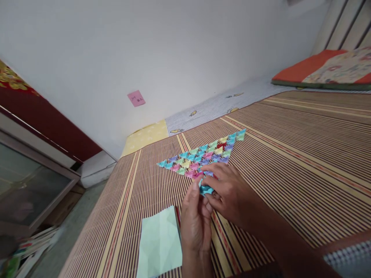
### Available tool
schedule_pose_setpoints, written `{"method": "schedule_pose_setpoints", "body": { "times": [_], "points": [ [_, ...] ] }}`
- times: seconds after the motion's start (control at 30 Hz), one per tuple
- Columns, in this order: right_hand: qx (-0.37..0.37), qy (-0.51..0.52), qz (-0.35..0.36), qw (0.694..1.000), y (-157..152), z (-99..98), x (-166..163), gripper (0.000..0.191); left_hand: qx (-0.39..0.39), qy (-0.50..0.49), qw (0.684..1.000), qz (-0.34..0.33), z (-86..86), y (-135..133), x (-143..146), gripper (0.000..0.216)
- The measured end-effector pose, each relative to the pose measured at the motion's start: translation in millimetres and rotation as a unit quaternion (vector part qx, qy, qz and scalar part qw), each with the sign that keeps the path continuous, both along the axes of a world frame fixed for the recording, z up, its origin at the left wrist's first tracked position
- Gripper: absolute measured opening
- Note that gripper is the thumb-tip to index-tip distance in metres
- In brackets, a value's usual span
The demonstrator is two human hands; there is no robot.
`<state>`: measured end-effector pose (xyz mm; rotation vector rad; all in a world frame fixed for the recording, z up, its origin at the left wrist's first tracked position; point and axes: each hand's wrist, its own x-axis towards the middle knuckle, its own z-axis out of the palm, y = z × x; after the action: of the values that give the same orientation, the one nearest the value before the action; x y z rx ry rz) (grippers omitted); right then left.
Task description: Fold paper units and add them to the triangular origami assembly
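Note:
A small blue folded paper piece (206,189) sits between my two hands. My left hand (197,218) pinches it from below and the left, thumb uppermost. From the right, my right hand (228,189) grips the same piece with bent fingers. Just beyond them lies a triangle of many small folded paper pieces (189,156) in blue, green, pink, yellow and purple. My right hand covers part of its near corner, so I cannot tell whether the blue piece touches it. Beside my left wrist rests a creased pale green paper sheet (160,243).
Everything lies on a striped mat (290,154) over a bed. A white wall (174,58) with a pink note (136,98) rises behind. At the far right is an orange floral cushion (327,69). A glass-fronted cabinet (31,185) stands at the left, beyond the bed's edge.

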<state>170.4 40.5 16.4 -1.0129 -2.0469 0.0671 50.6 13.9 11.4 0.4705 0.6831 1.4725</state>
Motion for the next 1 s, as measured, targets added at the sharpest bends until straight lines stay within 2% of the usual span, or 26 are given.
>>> {"method": "schedule_pose_setpoints", "body": {
  "times": [0.1, 0.37, 0.6, 0.77, 0.9, 1.0],
  "points": [
    [0.002, 0.004, 0.010, 1.000, 0, -0.9, -1, 0.026, 0.003, 0.021, 1.000, 0.006, 1.0, 0, -2, 0.028],
    [0.016, -0.016, -0.001, 1.000, 2, -3.0, -4, 0.022, -0.023, 0.038, 0.997, 0.056, -1.1, 2, -3, 0.023],
    [-0.006, 0.053, 0.039, 0.998, -2, 0.7, -10, 0.025, -0.003, 0.032, 0.997, 0.067, -3.4, 2, -3, 0.022],
    [-0.031, 0.105, 0.102, 0.989, 0, 7.9, 6, 0.031, -0.035, 0.001, 0.998, 0.059, -2.8, 4, -2, 0.026],
    [-0.036, 0.116, 0.097, 0.988, 6, 7.7, 23, 0.025, -0.056, -0.022, 0.996, 0.064, -0.2, 5, -5, 0.028],
    [-0.028, 0.116, 0.106, 0.987, 9, 5.4, 23, 0.025, -0.056, -0.021, 0.996, 0.062, 0.2, 7, -7, 0.027]
  ]
}}
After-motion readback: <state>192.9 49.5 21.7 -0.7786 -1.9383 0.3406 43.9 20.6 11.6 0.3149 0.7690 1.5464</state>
